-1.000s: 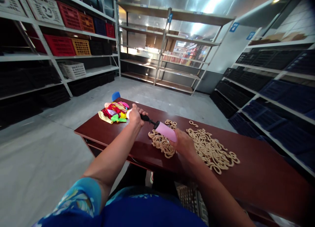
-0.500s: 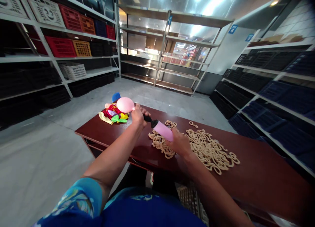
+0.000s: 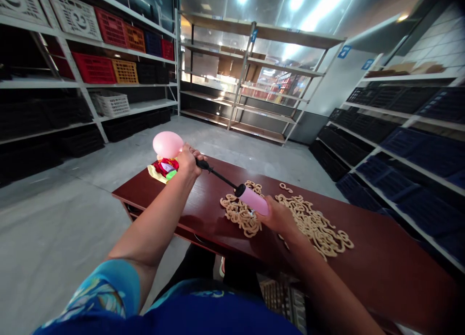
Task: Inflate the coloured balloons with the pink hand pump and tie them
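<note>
A pink, partly inflated balloon (image 3: 167, 144) sits at the black nozzle end of a hand pump, above the left end of the table. My left hand (image 3: 189, 161) is closed around the balloon's neck and the nozzle end. My right hand (image 3: 278, 215) grips the pink barrel (image 3: 254, 200) of the pump, and a black rod shows between the barrel and the nozzle end. Under the balloon lie uninflated balloons (image 3: 165, 167) in red, green, lilac and pale yellow. Beige ring-shaped and curved pieces lie in a smaller pile (image 3: 241, 216) and a larger pile (image 3: 314, 223).
The dark red table (image 3: 378, 243) stretches from left to right before me. Shelves with coloured crates (image 3: 95, 68) stand at the left, a mostly bare rack (image 3: 258, 114) at the back. Dark blue bins (image 3: 410, 180) fill shelves at the right. One small linked piece (image 3: 286, 187) lies apart.
My hands have moved apart, and the black rod now extends out of the pink barrel. The balloon has shifted left and looks larger. My right hand has moved slightly right and down.
</note>
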{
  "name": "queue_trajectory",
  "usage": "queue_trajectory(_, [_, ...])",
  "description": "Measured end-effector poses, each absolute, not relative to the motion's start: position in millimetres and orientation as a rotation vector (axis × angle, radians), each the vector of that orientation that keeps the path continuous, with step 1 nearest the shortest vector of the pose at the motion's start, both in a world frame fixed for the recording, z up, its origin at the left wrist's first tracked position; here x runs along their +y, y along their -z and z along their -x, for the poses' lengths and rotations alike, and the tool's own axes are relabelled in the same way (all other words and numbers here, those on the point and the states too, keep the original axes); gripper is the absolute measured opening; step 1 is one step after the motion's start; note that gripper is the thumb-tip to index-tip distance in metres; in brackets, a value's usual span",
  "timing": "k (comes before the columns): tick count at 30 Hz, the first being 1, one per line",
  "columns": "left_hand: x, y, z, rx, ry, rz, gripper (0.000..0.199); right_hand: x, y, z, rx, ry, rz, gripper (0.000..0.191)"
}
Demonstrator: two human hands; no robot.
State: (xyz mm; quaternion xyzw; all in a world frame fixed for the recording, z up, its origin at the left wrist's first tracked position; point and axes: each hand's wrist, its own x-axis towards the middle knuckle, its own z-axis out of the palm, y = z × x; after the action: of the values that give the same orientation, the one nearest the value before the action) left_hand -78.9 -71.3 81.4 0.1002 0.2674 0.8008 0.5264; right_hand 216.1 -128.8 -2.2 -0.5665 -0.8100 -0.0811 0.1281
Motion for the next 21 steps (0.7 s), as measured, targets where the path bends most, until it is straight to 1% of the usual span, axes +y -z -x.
queue_trajectory(11, [-62.2, -67.8, 22.4, 0.640, -1.830, -0.329, 0.035, -113.1, -4.3, -165.9, -2.291, 0.238, 1.680, 0.043])
queue_trajectory(15, [-53.5, -76.9, 35.1, 0.646, -1.869, -0.306, 0.035, -98.2, -4.4, -185.0, -2.296, 0.298, 1.652, 0.043])
queue_trajectory(21, [-38.3, -75.8, 71.0, 0.699, -2.032, -0.165, 0.028, -61.0, -2.5, -233.6, -2.338, 0.297, 1.665, 0.033])
